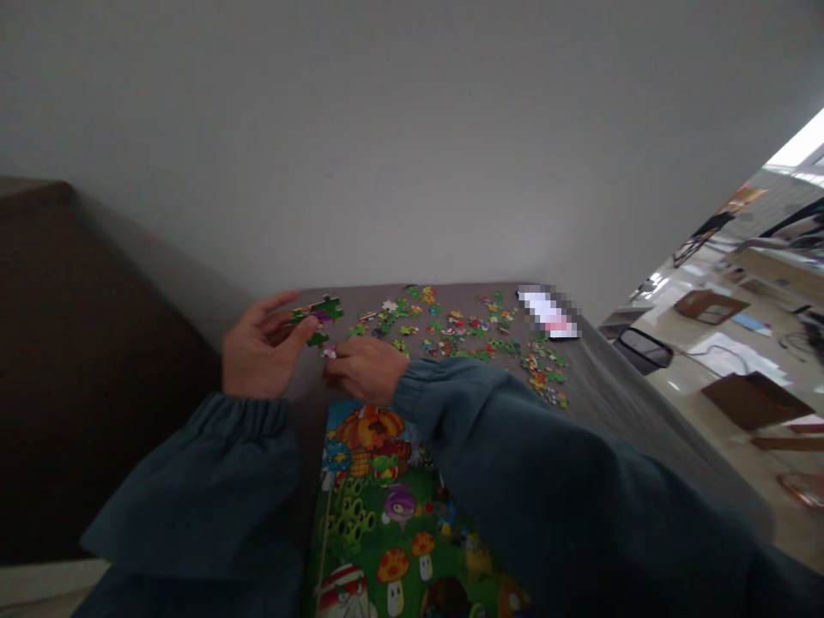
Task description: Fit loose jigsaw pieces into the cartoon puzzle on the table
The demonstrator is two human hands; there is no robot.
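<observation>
Pinched by left hand [261,348], outer fingers spread: joined puzzle pieces [330,305], at far left of table [605,412]. Small piece [329,351] was pinched by right hand [366,367]. Joined puzzle pieces might be sprung apart by uneven squeezing.

Left hand [258,354] holding puzzle pieces [331,305], right hand [372,367] at pink piece [329,351], cartoon picture [366,515] below
</observation>
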